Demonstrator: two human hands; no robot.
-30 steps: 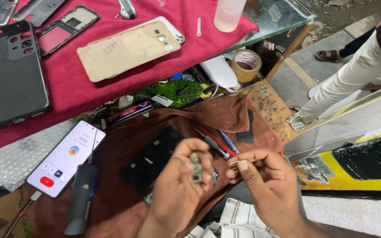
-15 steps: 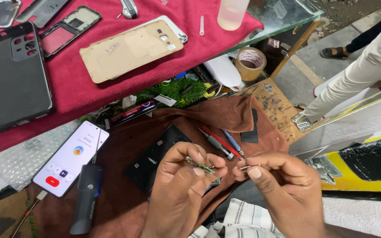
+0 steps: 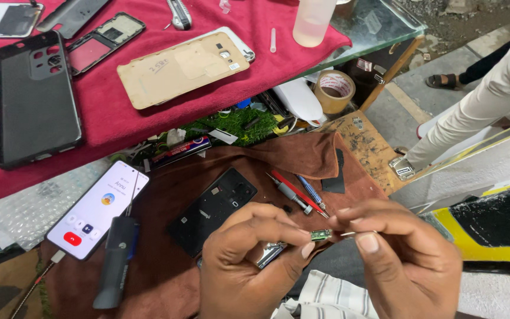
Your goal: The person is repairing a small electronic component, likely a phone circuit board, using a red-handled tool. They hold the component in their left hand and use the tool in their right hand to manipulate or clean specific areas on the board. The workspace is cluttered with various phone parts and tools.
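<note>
Small green circuit-board piece (image 3: 320, 235) pinched at fingertips of left hand (image 3: 249, 260), thin metal pin gripped in closed right hand (image 3: 405, 260) touching it, both above brown cloth (image 3: 166, 195) on surface, black opened phone (image 3: 212, 210) just beside, red-handled screwdriver (image 3: 293, 192) near

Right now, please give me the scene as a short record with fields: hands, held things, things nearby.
left hand: pinches a small green circuit board, metal piece in palm
right hand: fingertips at the board's other end
below hands: open black phone on brown cloth
beside: screwdrivers, lit white phone
red cloth: beige back cover, black case
</note>
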